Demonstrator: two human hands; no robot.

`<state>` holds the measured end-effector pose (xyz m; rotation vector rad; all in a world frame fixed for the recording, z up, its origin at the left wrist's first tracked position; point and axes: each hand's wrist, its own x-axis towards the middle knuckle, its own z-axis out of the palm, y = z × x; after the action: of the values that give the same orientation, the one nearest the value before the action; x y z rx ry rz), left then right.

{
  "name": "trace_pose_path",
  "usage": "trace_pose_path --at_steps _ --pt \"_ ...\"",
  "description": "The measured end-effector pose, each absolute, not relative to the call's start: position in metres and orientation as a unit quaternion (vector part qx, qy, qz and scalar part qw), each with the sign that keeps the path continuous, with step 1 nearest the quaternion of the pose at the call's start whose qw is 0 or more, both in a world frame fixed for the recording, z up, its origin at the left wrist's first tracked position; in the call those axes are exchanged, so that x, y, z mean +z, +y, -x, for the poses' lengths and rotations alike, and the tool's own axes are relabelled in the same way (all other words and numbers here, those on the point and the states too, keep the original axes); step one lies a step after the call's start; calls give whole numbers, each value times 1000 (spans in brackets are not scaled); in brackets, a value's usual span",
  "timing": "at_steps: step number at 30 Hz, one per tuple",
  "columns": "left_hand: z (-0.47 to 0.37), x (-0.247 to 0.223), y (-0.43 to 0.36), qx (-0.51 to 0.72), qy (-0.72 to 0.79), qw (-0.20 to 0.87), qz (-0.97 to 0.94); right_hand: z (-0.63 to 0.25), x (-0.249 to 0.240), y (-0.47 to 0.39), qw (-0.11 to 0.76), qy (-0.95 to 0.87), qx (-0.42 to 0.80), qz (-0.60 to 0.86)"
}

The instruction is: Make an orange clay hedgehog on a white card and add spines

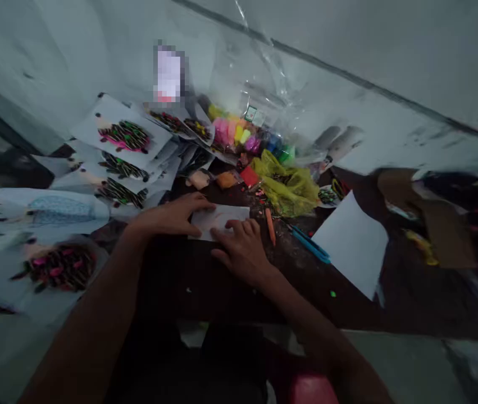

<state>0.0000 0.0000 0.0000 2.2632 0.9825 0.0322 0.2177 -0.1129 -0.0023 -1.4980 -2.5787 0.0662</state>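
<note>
A small white sheet of paper (239, 212) lies on the dark table in front of me, with a faint pinkish mark near its middle. My left hand (175, 216) rests at the sheet's left edge, thumb and fingers apart. On the lower right part of the paper lies my right hand (244, 247), its fingers bent a little and its thumb held away. Nothing shows in either hand, though the area under the right fingertips is hidden. An orange stick, perhaps a crayon, (270, 226) lies just right of the sheet, and a blue-handled tool (311, 244) lies beyond it.
Sheets with hedgehog pictures (127, 136) are piled at the left. Behind the sheet are clay packets (226, 179), a crumpled yellow bag (287, 188) and a clear bag of coloured pieces (239, 132). A larger white sheet (354, 241) and brown cardboard (447, 233) lie right.
</note>
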Motion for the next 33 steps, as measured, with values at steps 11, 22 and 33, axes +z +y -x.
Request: trace_pose_path --at_steps 11,22,33 --pt "2 -7 4 41 356 324 -876 -226 -3 -113 113 -848 9 518" --pt "0 -6 4 43 357 322 -876 -222 -2 -110 100 -847 19 522" --pt "-1 -9 3 52 360 310 -878 -215 0 -96 98 -839 1 536"
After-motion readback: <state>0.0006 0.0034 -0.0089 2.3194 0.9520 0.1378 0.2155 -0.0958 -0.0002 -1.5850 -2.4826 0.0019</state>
